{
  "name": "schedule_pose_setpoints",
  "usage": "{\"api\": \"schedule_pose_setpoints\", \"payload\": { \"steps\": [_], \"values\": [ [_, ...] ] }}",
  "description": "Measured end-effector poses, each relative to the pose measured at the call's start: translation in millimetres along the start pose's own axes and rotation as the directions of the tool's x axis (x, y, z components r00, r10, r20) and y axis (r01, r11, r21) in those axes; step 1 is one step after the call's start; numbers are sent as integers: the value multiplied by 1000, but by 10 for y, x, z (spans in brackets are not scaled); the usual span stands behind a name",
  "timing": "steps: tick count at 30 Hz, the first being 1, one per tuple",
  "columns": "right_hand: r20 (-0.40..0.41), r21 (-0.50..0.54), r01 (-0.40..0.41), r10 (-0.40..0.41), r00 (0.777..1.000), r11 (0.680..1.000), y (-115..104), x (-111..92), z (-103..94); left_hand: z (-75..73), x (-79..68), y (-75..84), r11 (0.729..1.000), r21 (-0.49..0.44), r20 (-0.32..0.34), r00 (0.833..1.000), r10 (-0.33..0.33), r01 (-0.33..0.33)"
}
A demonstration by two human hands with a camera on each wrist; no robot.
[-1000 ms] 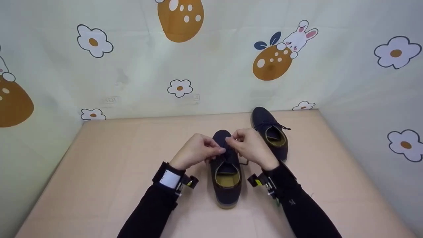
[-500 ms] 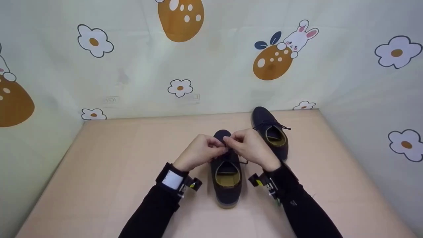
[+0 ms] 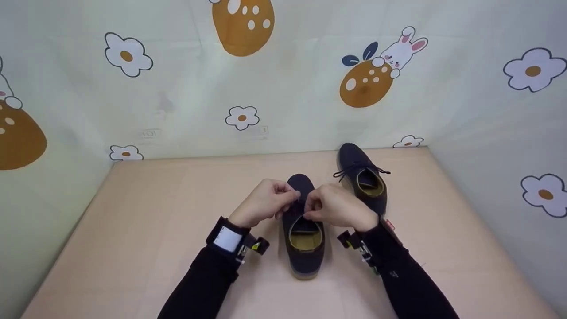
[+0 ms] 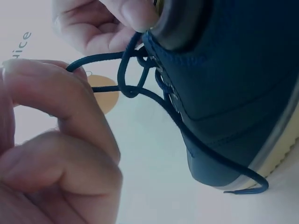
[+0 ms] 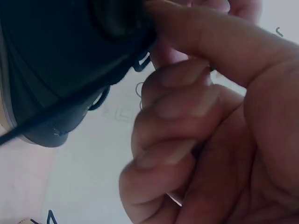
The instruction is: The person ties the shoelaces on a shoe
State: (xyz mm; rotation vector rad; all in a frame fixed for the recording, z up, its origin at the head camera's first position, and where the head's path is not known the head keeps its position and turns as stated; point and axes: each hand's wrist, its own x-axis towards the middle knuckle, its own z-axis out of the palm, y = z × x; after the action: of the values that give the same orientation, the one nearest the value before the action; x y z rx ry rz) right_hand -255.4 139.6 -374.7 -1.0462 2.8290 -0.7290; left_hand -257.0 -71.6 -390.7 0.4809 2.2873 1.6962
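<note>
A dark navy lace-up shoe [image 3: 305, 261] stands with its toe pointing away from me. On its left, my left hand [image 3: 268, 201] pinches a loop of the dark shoelace [image 4: 100, 58]; in the left wrist view two strands run from its fingers to a loose loop near the eyelets. My right hand [image 3: 339, 206] is at the top of the lacing, thumb and index finger pinching the lace beside the tongue, the other fingers curled. The exact pinch is partly hidden in the right wrist view. One lace end [image 4: 252, 186] hangs down the shoe's side.
A matching shoe [image 3: 354, 157] with its lace tied in a bow stands farther back on the right, close to my right hand. Both are on a pale tabletop [image 3: 177, 199]. A printed fabric curtain [image 3: 292, 88] encloses the back and sides.
My right hand has moved from near the toe back toward the shoe's opening. The left hand has shifted only slightly. The far shoe's bow has come into fuller view.
</note>
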Motion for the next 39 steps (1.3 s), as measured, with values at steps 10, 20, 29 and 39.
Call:
{"api": "schedule_pose_setpoints", "payload": {
  "steps": [10, 20, 29, 39],
  "values": [
    [-40, 165, -7, 14, 999, 986, 122, 32, -17, -69, -18, -13, 999, 45, 44, 999, 20, -22],
    [-41, 255, -83, 97, 994, 963, 151, 100, 113, -69, -21, -10, 998, 53, 67, 998, 18, -22],
    [29, 328, -95, 90, 996, 940, 215, 120, 114, -39, -27, 14, 996, 74, 96, 995, 39, -47],
    [-20, 75, -53, 55, 998, 996, 57, 36, 34, -43, -36, 20, 997, 63, 102, 994, 46, -53]
  ]
}}
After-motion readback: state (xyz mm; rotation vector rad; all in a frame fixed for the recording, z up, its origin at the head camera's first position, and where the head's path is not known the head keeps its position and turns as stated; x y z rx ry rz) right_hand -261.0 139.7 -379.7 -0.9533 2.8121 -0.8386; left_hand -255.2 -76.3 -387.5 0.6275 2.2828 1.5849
